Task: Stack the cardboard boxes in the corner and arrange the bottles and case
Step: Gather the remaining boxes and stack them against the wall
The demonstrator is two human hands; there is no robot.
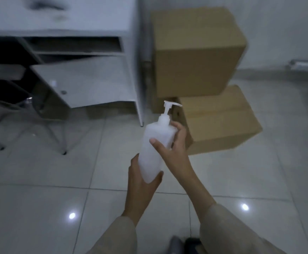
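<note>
A tall white pump bottle (154,143) is held tilted above the floor in the middle of the view. My left hand (140,182) grips its base from below. My right hand (175,145) wraps its upper body just under the pump head. Behind it, a large cardboard box (197,50) sits on top of another box against the wall beside the desk. A third cardboard box (221,118) lies on the floor in front of that stack, turned at an angle. No case is visible.
A white desk (94,74) with a drawer unit stands at the left, its side panel next to the boxes. A chair with metal legs (30,125) is under it. Glossy white floor tiles (57,180) spread around me. A metal object (303,64) lies by the right wall.
</note>
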